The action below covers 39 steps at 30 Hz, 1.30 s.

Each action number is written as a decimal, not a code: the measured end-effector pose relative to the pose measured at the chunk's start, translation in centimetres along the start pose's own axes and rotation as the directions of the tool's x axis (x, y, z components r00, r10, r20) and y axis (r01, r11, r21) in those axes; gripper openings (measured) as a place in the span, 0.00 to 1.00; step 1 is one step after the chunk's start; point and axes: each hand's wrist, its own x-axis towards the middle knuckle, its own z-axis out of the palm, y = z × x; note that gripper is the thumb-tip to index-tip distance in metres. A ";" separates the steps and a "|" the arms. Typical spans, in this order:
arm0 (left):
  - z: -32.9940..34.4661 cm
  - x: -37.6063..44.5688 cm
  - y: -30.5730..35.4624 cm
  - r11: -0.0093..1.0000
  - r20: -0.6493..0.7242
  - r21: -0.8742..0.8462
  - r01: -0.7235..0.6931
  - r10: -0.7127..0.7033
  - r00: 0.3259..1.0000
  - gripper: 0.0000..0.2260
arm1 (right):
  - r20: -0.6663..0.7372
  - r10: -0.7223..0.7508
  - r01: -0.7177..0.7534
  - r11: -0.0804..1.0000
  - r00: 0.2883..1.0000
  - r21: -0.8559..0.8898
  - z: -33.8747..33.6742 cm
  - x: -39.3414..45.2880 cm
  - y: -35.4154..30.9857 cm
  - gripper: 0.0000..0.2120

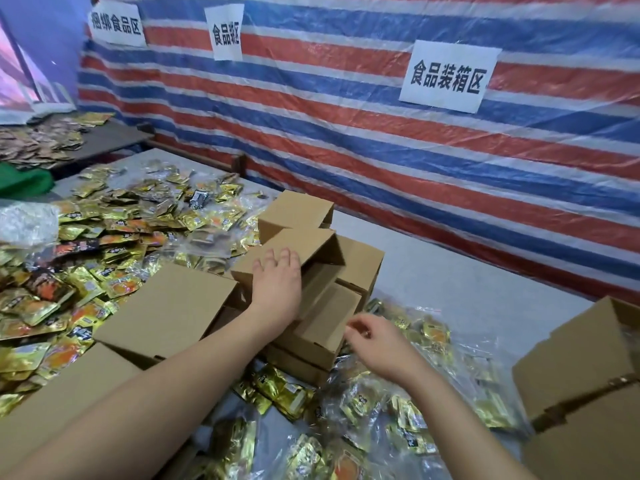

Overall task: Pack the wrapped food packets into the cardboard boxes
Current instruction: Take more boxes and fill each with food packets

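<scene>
Brown cardboard box (322, 327), open, is steadied at its far flap by the spread left hand (277, 275); gold foil food packets (277, 393) lie just near the loosely curled, empty right hand (374, 344).

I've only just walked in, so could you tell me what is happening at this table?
A person is packing snack packets into cardboard boxes. Their left hand rests flat on the raised flap of an open box in the middle of the table, while the right hand, fingers loosely curled, hovers beside that box. Gold foil packets lie heaped to the left, with more in clear bags in front.
</scene>
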 end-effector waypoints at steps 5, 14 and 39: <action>-5.6 -4.1 2.5 0.942 -0.077 -0.301 -0.148 0.131 0.988 0.24 | -0.383 -0.073 0.036 0.994 0.921 -0.104 -7.1 0.9 -1.4 0.32; -7.1 -9.5 6.0 0.674 0.108 -0.689 -0.267 0.460 0.881 0.13 | -0.202 -0.019 -0.051 0.941 0.979 -0.335 -10.7 -7.6 3.9 0.11; 13.2 -22.4 9.2 0.570 0.411 -0.814 0.113 0.426 0.806 0.19 | -0.039 0.333 -0.333 0.917 0.942 -0.222 7.9 -26.5 17.6 0.20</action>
